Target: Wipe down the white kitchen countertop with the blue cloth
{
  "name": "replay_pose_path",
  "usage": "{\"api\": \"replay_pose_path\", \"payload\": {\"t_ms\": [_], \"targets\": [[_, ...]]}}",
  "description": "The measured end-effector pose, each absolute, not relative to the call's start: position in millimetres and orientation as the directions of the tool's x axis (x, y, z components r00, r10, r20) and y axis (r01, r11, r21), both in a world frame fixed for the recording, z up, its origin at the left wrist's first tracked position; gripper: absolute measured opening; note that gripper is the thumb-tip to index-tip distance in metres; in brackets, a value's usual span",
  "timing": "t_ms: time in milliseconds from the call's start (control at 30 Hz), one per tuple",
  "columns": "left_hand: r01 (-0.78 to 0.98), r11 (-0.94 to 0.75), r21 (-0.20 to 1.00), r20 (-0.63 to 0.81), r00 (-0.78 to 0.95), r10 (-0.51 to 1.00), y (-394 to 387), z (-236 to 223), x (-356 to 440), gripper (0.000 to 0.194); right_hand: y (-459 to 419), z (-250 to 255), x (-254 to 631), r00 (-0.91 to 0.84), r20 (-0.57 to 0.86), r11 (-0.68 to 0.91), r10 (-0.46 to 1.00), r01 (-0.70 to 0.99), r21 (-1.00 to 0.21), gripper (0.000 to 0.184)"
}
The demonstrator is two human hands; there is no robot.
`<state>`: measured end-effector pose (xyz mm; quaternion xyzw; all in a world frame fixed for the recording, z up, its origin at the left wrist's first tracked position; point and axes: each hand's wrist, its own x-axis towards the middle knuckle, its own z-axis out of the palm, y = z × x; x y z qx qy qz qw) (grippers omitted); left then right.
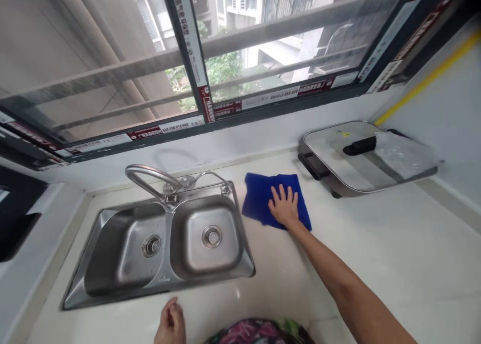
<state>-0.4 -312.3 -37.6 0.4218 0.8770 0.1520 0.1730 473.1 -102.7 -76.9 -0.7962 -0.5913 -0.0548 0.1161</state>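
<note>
A blue cloth [259,199] lies spread on the pale countertop [376,254], right of the sink. Pressed flat on it is my right hand [285,204], its fingers spread and not wrapped round the cloth. Below the sink's front edge, at the bottom of the view, my left hand [171,321] is closed in a loose curl, with nothing visible in it. The double-bowl steel sink [167,279] stretches out ahead of that hand, and a curved metal faucet [146,169] rises at its back.
An electric pan [340,181] with a glass lid [330,143] stands at the back right, a clear plastic bag [404,153] on top. Behind the counter is a window with a dark frame [225,121]. A yellow pipe [424,81] runs along the right wall.
</note>
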Motion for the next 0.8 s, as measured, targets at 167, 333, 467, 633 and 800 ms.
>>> {"api": "replay_pose_path", "payload": {"t_ms": [167,333,467,633,800], "targets": [[0.646,0.507,0.571,-0.182,-0.502,0.845,-316.5,-32.6,-2.9,0.038,-194.0,-74.8,458.3,0.067,0.205,-0.053,0.976,0.996,-0.069,0.063],[0.606,0.421,0.675,-0.087,-0.502,0.861,-332.9,-35.5,-34.6,0.046,-291.7,-76.3,457.8,-0.034,0.11,0.041,0.993,0.997,-0.058,0.065],[0.644,0.446,0.622,-0.06,-0.528,0.847,-337.9,-39.2,-50.8,0.042,-328.0,-73.9,431.2,0.092,0.058,-0.086,0.994,0.991,-0.101,0.07],[0.644,0.607,0.466,-0.077,-0.654,0.753,-327.3,-43.1,-40.6,0.037,-291.5,-73.2,385.9,0.173,0.137,-0.161,0.975,0.982,-0.099,0.067],[0.628,0.639,0.444,-0.088,-0.68,0.728,-325.4,-44.7,-38.1,0.039,-206.9,-75.7,378.3,0.167,0.211,-0.15,0.963,0.984,-0.096,0.059]]}}
